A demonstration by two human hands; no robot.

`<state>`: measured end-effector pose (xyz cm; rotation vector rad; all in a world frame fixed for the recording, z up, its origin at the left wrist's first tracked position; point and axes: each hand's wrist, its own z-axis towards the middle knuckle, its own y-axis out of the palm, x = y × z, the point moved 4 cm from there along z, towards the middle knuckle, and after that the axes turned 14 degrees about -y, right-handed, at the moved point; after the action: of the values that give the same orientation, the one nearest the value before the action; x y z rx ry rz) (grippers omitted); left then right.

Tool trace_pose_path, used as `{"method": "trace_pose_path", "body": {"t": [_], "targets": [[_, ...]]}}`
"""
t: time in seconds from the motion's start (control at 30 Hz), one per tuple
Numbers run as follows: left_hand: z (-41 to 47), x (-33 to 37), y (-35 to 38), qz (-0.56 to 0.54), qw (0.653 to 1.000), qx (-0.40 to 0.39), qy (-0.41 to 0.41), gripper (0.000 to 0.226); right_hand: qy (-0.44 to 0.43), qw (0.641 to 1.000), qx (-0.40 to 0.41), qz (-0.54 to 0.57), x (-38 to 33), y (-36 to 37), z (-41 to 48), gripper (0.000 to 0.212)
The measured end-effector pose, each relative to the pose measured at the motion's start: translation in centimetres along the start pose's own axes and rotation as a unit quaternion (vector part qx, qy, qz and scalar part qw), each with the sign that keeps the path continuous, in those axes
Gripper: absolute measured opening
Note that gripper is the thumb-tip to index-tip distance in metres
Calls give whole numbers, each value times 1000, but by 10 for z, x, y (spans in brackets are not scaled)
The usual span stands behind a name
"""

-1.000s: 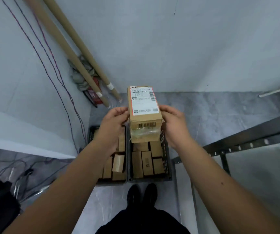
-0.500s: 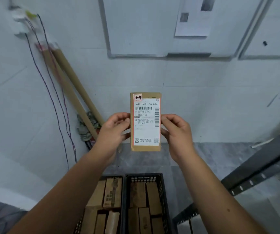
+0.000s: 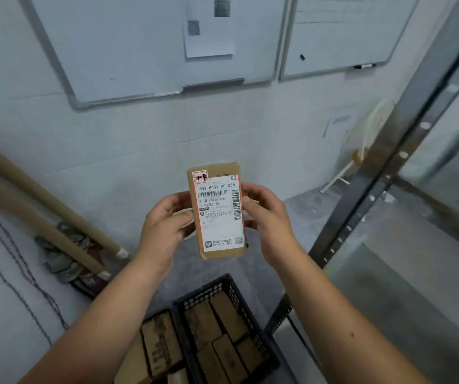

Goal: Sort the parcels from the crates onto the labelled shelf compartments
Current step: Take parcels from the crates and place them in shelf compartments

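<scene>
I hold a small brown cardboard parcel upright at chest height, its white shipping label facing me with "1-4" handwritten at the top left. My left hand grips its left edge and my right hand grips its right edge. Below on the floor stand two black crates with several more brown parcels lying in them. The metal shelf rises at the right.
Two whiteboards hang on the wall ahead. Long cardboard tubes lean in the left corner over a bundle of rags. Cables run down the left wall. A white fan stands behind the shelf post.
The parcel came up from over the crates and tilted upright so the label faces me. My view lifted and turned right, toward the shelf.
</scene>
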<state>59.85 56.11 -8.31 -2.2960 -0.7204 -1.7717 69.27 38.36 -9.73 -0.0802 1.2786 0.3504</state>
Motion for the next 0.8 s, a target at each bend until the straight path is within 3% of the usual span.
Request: {"method": "trace_pose_path", "body": {"t": [0.3, 0.7, 0.8], "targets": [[-41, -46, 38, 77, 973, -207, -67, 30, 32, 976, 206, -56, -27, -50, -127, 30], [-168, -92, 142, 157, 886, -428, -87, 30, -16, 898, 430, -90, -105, -128, -320, 37], [-215, -109, 159, 174, 863, -466, -89, 30, -23, 878, 470, -90, -122, -140, -377, 31]]}}
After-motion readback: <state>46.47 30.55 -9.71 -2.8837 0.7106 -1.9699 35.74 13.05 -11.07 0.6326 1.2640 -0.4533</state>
